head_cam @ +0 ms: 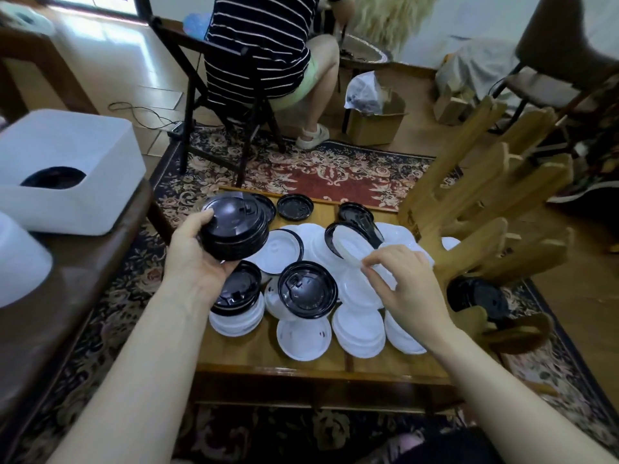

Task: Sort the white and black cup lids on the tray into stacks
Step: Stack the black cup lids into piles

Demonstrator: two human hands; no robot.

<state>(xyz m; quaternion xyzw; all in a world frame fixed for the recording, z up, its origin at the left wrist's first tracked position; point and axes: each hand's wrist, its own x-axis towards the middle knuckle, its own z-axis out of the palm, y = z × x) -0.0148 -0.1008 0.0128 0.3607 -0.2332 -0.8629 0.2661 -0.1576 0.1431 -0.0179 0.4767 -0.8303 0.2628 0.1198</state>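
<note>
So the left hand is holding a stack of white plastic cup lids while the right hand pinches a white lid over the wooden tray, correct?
Not quite: the stack of plastic cup lids in the left hand is black, not white. The head view shows it. The right hand does pinch a white lid over the wooden tray.

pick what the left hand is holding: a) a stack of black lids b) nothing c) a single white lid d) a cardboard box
a, the left hand has its fingers curled round a stack of black lids, held up above the tray.
</note>
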